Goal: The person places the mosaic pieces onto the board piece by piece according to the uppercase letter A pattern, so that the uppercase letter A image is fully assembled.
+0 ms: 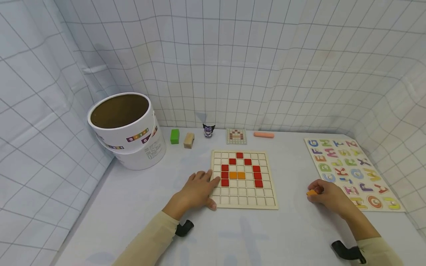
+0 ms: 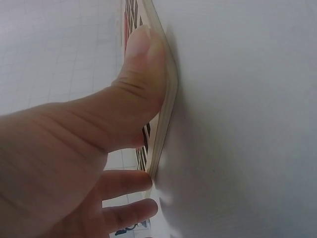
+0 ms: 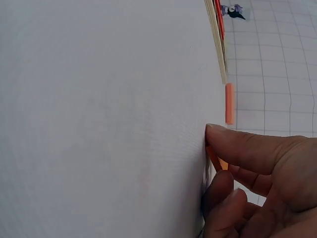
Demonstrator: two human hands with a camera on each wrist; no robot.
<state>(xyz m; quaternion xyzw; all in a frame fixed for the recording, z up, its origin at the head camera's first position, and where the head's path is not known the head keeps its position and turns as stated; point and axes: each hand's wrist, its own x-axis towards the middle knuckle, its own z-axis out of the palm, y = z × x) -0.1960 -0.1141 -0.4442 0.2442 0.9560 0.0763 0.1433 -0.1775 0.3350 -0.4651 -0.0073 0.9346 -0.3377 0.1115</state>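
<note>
A cream wooden grid board (image 1: pixel 244 201) lies flat at the middle of the table in the head view. Red square tiles (image 1: pixel 239 155) form a pointed arch on it, and two orange tiles (image 1: pixel 237 175) sit side by side inside. My left hand (image 1: pixel 197 190) rests at the board's left edge, fingers spread; in the left wrist view its thumb (image 2: pixel 143 69) presses on the rim. Off to the right of the board, my right hand (image 1: pixel 327 195) pinches a loose orange tile (image 1: pixel 311 192) between thumb and fingers, close to the tabletop; fingers partly hide it.
A white bucket (image 1: pixel 146 147) stands at the back left. Along the back lie a green block (image 1: pixel 174 136), a wooden block (image 1: pixel 188 140), a small dark figure (image 1: pixel 208 131), a pattern card (image 1: pixel 236 136) and a pink stick (image 1: pixel 264 135). An alphabet board (image 1: pixel 342 152) lies at right.
</note>
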